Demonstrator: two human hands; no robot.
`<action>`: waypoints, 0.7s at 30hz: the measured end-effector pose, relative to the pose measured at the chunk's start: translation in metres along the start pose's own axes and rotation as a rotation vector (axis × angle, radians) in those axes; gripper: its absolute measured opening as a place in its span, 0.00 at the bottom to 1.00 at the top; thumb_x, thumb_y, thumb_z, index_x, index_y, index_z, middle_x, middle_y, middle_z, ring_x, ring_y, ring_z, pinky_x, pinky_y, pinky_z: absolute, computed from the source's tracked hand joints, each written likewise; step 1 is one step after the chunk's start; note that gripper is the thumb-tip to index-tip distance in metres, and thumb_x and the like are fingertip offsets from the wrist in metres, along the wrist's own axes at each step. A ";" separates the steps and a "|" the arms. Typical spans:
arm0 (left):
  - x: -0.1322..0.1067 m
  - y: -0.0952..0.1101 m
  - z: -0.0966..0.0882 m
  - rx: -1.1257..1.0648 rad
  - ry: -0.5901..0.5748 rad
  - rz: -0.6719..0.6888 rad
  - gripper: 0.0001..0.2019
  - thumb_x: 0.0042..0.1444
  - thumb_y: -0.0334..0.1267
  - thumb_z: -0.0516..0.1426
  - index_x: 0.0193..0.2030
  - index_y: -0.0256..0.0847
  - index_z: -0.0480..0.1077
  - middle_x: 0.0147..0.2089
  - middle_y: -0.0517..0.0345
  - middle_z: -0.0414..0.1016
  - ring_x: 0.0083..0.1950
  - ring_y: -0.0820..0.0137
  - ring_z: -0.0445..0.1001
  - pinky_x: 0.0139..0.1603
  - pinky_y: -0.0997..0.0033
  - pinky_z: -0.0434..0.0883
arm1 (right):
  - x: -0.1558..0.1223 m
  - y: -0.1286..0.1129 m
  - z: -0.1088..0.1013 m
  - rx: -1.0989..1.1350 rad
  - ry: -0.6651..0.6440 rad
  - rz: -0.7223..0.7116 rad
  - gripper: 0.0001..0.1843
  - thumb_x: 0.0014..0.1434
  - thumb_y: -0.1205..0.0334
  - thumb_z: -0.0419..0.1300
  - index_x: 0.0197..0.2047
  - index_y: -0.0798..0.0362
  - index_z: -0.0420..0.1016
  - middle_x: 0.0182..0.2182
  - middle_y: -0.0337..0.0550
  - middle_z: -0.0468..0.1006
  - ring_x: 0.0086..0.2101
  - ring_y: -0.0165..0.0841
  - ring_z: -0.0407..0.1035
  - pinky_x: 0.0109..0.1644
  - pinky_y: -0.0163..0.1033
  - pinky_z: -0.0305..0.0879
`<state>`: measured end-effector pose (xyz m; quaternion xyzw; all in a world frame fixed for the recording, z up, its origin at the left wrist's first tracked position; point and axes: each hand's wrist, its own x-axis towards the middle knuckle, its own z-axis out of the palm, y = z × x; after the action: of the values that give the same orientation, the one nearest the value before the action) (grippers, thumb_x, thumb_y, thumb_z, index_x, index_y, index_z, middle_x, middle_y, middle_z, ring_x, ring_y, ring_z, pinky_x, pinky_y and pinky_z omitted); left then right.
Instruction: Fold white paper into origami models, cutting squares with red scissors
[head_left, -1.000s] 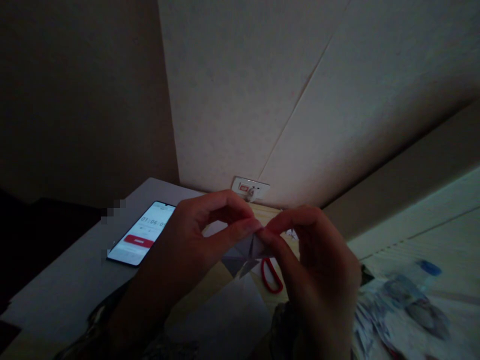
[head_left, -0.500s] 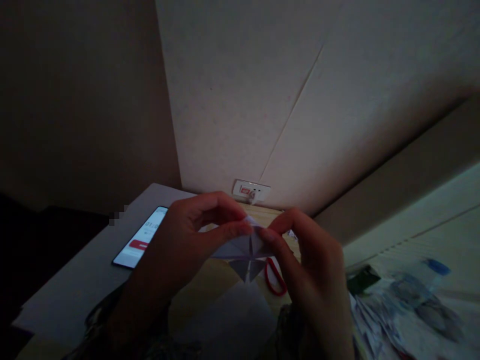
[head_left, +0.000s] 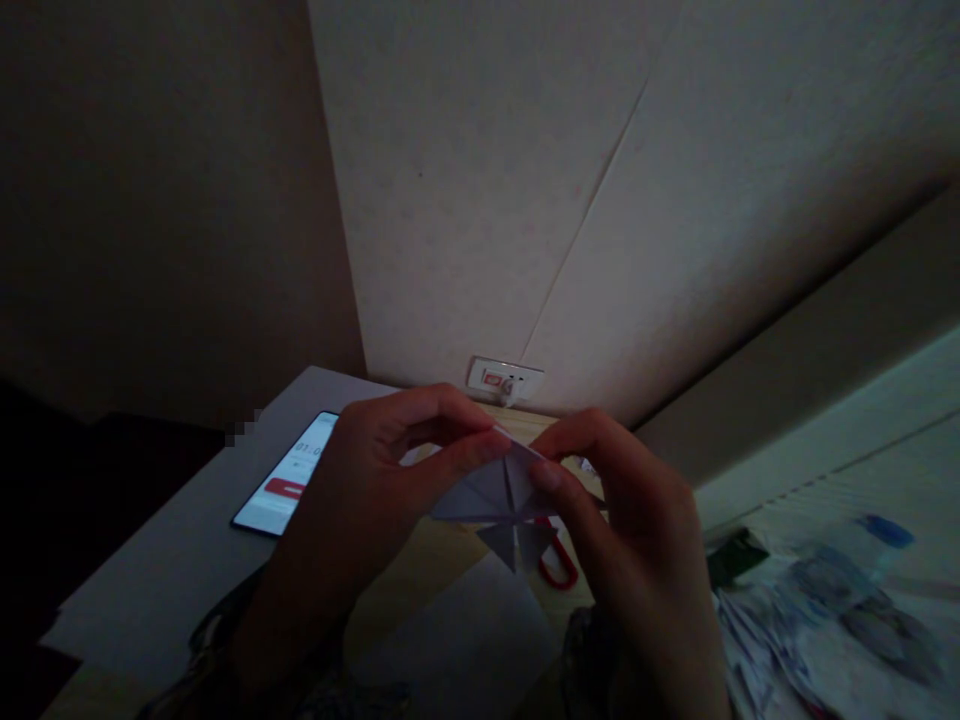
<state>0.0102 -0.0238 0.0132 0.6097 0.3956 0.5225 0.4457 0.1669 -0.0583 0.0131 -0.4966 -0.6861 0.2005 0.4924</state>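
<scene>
Left hand and right hand pinched a folded white paper between them, above the tabletop.
The left thumb and index finger closed narrowly on the paper's upper edge, while the right thumb pressed its right side, the index finger curled behind; the paper's pointed flaps hung open below the fingers. Just beside those flaps, partly hidden by them, a red loop-shaped handle lay near the right hand. A white sheet lay beneath, between the forearms. Past the left hand, which covered part of it, a lit phone rested on a large pale sheet. Beyond the hands, a plug sat in a wall outlet. Well to the right lay a blue-capped bottle and crumpled papers.
</scene>
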 end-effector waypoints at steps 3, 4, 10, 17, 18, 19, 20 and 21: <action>-0.001 0.001 0.001 -0.025 0.015 0.007 0.07 0.49 0.30 0.65 0.24 0.44 0.75 0.25 0.67 0.78 0.30 0.72 0.78 0.34 0.77 0.74 | -0.001 0.000 -0.001 0.027 0.000 0.015 0.07 0.61 0.63 0.61 0.30 0.50 0.72 0.26 0.33 0.74 0.28 0.27 0.68 0.29 0.31 0.62; -0.001 0.001 0.001 -0.017 0.013 0.008 0.06 0.48 0.30 0.65 0.24 0.45 0.76 0.25 0.67 0.79 0.30 0.72 0.78 0.34 0.76 0.74 | -0.001 0.000 -0.001 0.021 0.012 0.006 0.07 0.60 0.65 0.62 0.29 0.50 0.72 0.26 0.32 0.74 0.28 0.27 0.68 0.29 0.31 0.62; -0.001 0.002 -0.002 0.019 -0.047 -0.031 0.05 0.46 0.33 0.67 0.23 0.46 0.77 0.25 0.66 0.80 0.29 0.69 0.78 0.32 0.75 0.75 | 0.000 -0.002 -0.003 -0.039 0.044 -0.033 0.10 0.58 0.68 0.63 0.26 0.51 0.70 0.23 0.31 0.71 0.26 0.26 0.66 0.28 0.31 0.60; -0.003 0.005 -0.004 0.058 -0.063 -0.021 0.05 0.46 0.32 0.65 0.24 0.46 0.77 0.25 0.65 0.80 0.29 0.69 0.78 0.32 0.74 0.75 | -0.003 -0.004 -0.002 -0.068 0.044 -0.024 0.11 0.57 0.68 0.63 0.25 0.51 0.68 0.22 0.33 0.71 0.24 0.27 0.66 0.24 0.30 0.58; -0.003 0.004 -0.004 0.051 -0.067 -0.015 0.04 0.47 0.33 0.65 0.24 0.46 0.77 0.25 0.64 0.80 0.29 0.69 0.77 0.32 0.74 0.75 | -0.003 -0.004 -0.002 -0.065 0.041 -0.017 0.11 0.58 0.67 0.63 0.25 0.51 0.68 0.22 0.33 0.71 0.24 0.27 0.66 0.24 0.30 0.58; -0.003 0.004 -0.003 0.045 -0.068 -0.009 0.04 0.47 0.33 0.65 0.25 0.46 0.77 0.26 0.64 0.80 0.29 0.69 0.77 0.32 0.75 0.75 | -0.003 -0.004 -0.002 -0.065 0.037 -0.011 0.11 0.59 0.66 0.62 0.25 0.51 0.68 0.22 0.33 0.70 0.25 0.27 0.65 0.24 0.31 0.58; -0.003 0.004 -0.003 0.043 -0.069 -0.001 0.04 0.48 0.34 0.65 0.25 0.46 0.76 0.26 0.65 0.80 0.29 0.70 0.77 0.32 0.75 0.74 | -0.004 -0.005 -0.003 -0.067 0.032 -0.003 0.12 0.59 0.65 0.62 0.25 0.51 0.68 0.22 0.33 0.70 0.25 0.27 0.65 0.24 0.31 0.58; -0.003 0.004 -0.003 0.047 -0.073 0.008 0.05 0.49 0.34 0.65 0.25 0.46 0.76 0.25 0.65 0.79 0.29 0.71 0.76 0.31 0.76 0.74 | -0.004 -0.005 -0.002 -0.071 0.027 0.003 0.12 0.60 0.64 0.61 0.25 0.51 0.67 0.22 0.33 0.70 0.24 0.27 0.65 0.24 0.31 0.58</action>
<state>0.0070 -0.0276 0.0161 0.6402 0.3889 0.4924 0.4433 0.1668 -0.0643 0.0161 -0.5172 -0.6854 0.1699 0.4836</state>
